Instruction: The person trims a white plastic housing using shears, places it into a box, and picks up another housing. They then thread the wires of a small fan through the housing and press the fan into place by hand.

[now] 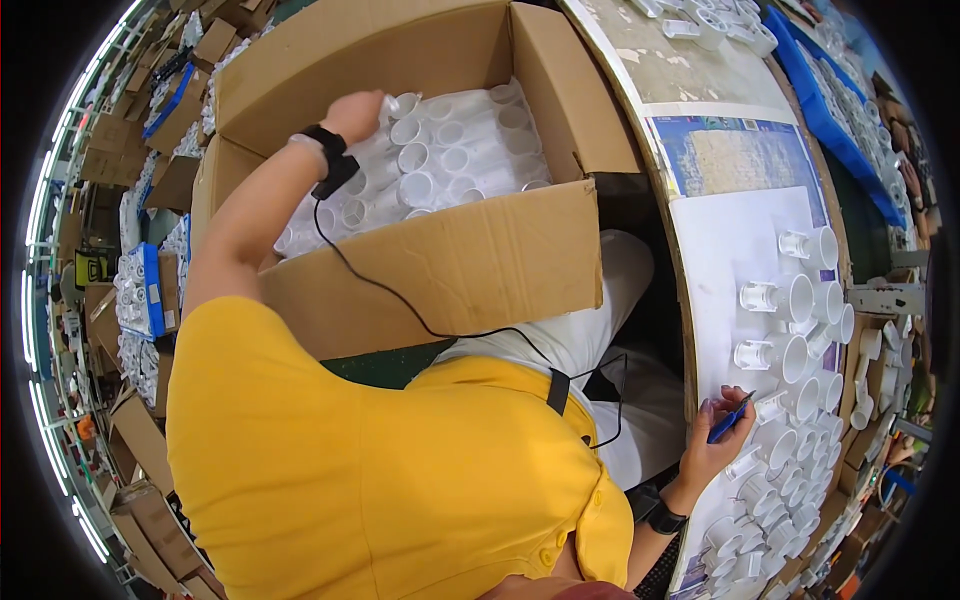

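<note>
My left hand (356, 116) reaches into a large cardboard box (440, 262) at the upper left. Its fingers are closed at a translucent plastic cup (402, 104) near the box's far left side. Several more translucent cups (414, 157) stand in rows in the box, mouths up. Over the table at the right, my right hand (712, 440) is wrapped round small blue-handled nippers (727, 422), their dark tip pointing up and away. Next to that hand lie translucent plastic parts (768, 408), each with a wide cup-like end and a narrower ribbed end.
A white sheet (735, 240) covers part of the table, with many parts crowded at its near end. A blue tray (835, 110) of parts stands beyond. A black cable (400, 297) runs from my left wrist across the box's front. Cartons (145, 430) are piled at the left.
</note>
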Demonstrator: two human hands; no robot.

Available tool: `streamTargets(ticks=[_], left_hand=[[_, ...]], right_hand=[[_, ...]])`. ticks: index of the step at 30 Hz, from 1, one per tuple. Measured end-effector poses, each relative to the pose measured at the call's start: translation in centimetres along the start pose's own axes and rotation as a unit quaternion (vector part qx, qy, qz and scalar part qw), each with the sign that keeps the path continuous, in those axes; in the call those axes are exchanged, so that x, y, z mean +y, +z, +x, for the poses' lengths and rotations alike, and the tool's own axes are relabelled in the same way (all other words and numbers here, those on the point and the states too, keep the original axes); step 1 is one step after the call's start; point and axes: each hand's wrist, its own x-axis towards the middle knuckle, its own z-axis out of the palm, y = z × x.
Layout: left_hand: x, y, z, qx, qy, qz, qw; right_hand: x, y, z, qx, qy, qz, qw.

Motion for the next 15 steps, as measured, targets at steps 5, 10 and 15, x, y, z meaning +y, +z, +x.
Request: streamTargets(ticks=[5,10,15], left_hand=[[4.6,-10.4,0.1,0.078,0.065,-0.525,0.845],[20.5,-18.7,-5.2,-0.098,0.184,-0.760,0.616],[31.9,-17.7,-8.7,-0.236,0.238,-0.811,0.479]], right_hand=[[0.0,-0.6,-0.1,0.003,0.024,0.079,0.997],[-3.5,1.9,2.3,-0.046,-0.014,0.198,0.979],[-6.4,4.3,3.0,-0.013,0.013,0.371,0.928]])
